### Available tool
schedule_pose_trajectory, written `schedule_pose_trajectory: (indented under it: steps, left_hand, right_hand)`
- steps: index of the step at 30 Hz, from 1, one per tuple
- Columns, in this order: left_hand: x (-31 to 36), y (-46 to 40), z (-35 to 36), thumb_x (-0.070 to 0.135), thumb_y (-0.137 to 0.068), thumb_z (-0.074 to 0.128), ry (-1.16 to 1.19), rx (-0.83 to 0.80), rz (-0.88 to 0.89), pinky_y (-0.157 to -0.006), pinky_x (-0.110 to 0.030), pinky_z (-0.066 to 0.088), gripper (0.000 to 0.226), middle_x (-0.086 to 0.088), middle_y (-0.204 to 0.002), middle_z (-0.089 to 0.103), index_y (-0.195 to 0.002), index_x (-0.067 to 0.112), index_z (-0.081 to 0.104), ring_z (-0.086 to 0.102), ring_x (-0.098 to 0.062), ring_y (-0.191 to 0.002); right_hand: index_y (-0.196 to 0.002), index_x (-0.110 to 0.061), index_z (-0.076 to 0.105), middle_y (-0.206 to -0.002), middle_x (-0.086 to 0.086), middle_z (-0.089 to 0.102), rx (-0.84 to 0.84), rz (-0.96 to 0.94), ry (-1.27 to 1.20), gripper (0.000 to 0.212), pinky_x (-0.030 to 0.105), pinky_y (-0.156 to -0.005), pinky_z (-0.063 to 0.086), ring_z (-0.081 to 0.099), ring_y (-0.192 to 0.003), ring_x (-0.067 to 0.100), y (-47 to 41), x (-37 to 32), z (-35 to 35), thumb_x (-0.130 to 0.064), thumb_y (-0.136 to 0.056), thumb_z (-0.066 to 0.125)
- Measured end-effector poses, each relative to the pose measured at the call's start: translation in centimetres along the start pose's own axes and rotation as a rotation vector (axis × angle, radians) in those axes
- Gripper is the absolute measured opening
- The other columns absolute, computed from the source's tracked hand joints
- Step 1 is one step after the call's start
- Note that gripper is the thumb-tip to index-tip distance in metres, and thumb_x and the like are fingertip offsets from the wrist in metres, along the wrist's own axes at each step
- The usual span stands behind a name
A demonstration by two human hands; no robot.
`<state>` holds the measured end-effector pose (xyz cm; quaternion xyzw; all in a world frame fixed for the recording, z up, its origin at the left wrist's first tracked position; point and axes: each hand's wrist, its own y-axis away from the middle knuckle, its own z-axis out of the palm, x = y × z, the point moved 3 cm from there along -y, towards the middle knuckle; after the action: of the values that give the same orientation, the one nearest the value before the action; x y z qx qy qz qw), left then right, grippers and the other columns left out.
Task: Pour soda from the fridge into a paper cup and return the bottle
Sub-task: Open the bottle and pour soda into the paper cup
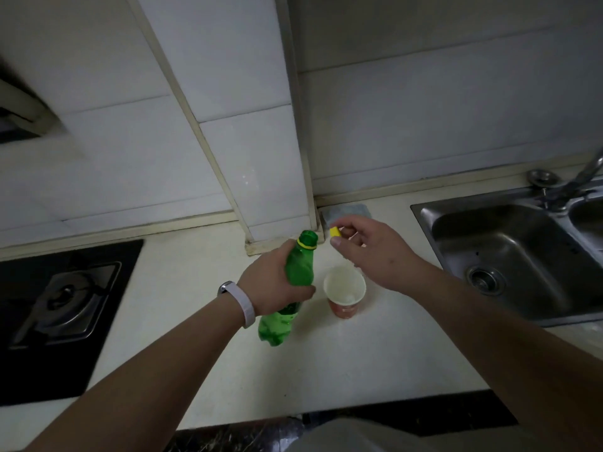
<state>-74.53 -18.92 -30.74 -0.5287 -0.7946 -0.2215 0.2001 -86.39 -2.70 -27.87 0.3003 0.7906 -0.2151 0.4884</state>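
Note:
A green soda bottle (298, 265) stands on the pale countertop (195, 321), its mouth uncovered, a yellow ring around its neck. My left hand (272, 285) is wrapped around the bottle's middle. Just right of the bottle's neck, my right hand (372, 252) pinches the yellow cap (335, 231) between thumb and fingers. A paper cup (344, 293), white inside and orange-red outside, stands upright right beside the bottle, below my right hand. Whether anything is in the cup is unclear.
A black gas stove (62, 308) fills the counter's left side. A steel sink (509, 252) with a tap (584, 177) lies to the right. A tiled wall with a protruding column (277, 158) stands behind; a folded cloth (346, 210) lies at its foot.

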Motion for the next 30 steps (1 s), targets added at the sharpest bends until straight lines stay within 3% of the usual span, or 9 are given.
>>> schedule_pose_trajectory:
  steps: [3, 7, 10, 14, 18, 22, 30]
  left_hand:
    - [0.3, 0.6, -1.1, 0.047, -0.064, 0.079, 0.095, 0.079, 0.036, -0.073, -0.041, 0.055, 0.057, 0.010, -0.091, 0.062, -0.110, 0.038, 0.046, 0.062, -0.015, -0.081]
    - [0.6, 1.1, -2.7, 0.048, -0.064, 0.079, 0.155, 0.116, 0.066, -0.073, -0.039, 0.056, 0.062, 0.011, -0.092, 0.064, -0.116, 0.036, 0.047, 0.063, -0.011, -0.081]
    - [0.5, 1.4, -3.8, 0.047, -0.065, 0.079, 0.185, 0.141, 0.100, -0.074, -0.038, 0.056, 0.063, 0.012, -0.094, 0.065, -0.118, 0.038, 0.047, 0.063, -0.009, -0.083]
    - [0.0, 1.9, -4.7, 0.047, -0.065, 0.079, 0.202, 0.166, 0.125, -0.074, -0.035, 0.055, 0.065, 0.014, -0.096, 0.063, -0.119, 0.046, 0.042, 0.061, -0.007, -0.084]
    - [-0.7, 2.3, -5.0, 0.050, -0.065, 0.079, 0.211, 0.160, 0.137, -0.073, -0.034, 0.056, 0.067, 0.014, -0.096, 0.063, -0.122, 0.045, 0.043, 0.061, -0.008, -0.083]
    - [-1.5, 2.9, -5.0, 0.049, -0.068, 0.078, 0.218, 0.139, 0.137, -0.074, -0.036, 0.056, 0.067, 0.013, -0.101, 0.063, -0.124, 0.043, 0.042, 0.061, -0.009, -0.086]
    - [-3.1, 4.1, -5.6, 0.040, -0.068, 0.083, 0.335, 0.033, 0.169, -0.082, -0.040, 0.057, 0.067, 0.014, -0.104, 0.062, -0.124, 0.044, 0.046, 0.062, -0.010, -0.093]
  right_hand:
    - [-0.109, -0.042, 0.058, -0.094, -0.014, 0.059, -0.034, -0.118, 0.100, 0.024, 0.008, -0.070, 0.040, 0.055, -0.083, 0.000, -0.6, -3.7, -0.1, -0.031, -0.088, 0.065]
    - [-0.120, -0.033, 0.061, -0.096, -0.019, 0.055, -0.169, -0.267, 0.312, 0.031, 0.015, -0.071, 0.041, 0.055, -0.087, 0.004, -1.3, -7.7, 0.2, -0.024, -0.090, 0.063]
    - [-0.121, -0.029, 0.062, -0.101, -0.018, 0.055, -0.209, -0.366, 0.413, 0.033, 0.008, -0.074, 0.037, 0.053, -0.090, 0.002, -2.0, -9.6, 0.7, -0.021, -0.090, 0.063]
    - [-0.120, -0.028, 0.064, -0.115, -0.013, 0.059, -0.305, -0.447, 0.506, 0.033, 0.018, -0.090, 0.041, 0.053, -0.105, 0.003, -2.6, -11.8, 1.9, -0.012, -0.091, 0.060]
    - [-0.120, -0.034, 0.062, -0.121, -0.016, 0.058, -0.422, -0.433, 0.730, 0.034, 0.030, -0.094, 0.045, 0.053, -0.109, 0.006, -3.2, -13.9, 3.0, -0.015, -0.093, 0.056]
    - [-0.114, -0.041, 0.057, -0.112, -0.015, 0.060, -0.482, -0.305, 0.843, 0.026, 0.038, -0.086, 0.049, 0.055, -0.100, 0.012, -3.3, -15.3, 3.8, -0.025, -0.093, 0.058]
    - [-0.099, -0.038, 0.057, -0.099, -0.018, 0.058, -0.515, -0.335, 0.887, 0.018, 0.035, -0.078, 0.050, 0.052, -0.089, 0.005, -2.8, -17.0, 5.5, -0.025, -0.089, 0.064]
